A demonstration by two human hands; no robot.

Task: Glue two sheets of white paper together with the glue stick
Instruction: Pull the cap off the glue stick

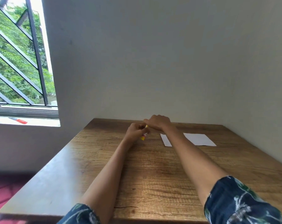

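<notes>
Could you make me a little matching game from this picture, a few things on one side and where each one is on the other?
Things:
1. glue stick
2. two sheets of white paper
3. red-handled tool
4. patterned sleeve

Places:
A. on the window sill
B. held between the left hand and right hand
C. flat on the wooden table, under and beyond the right forearm
D. round the right upper arm, nearest the camera

Pairs: 1-B, 2-C, 3-A, 4-D
</notes>
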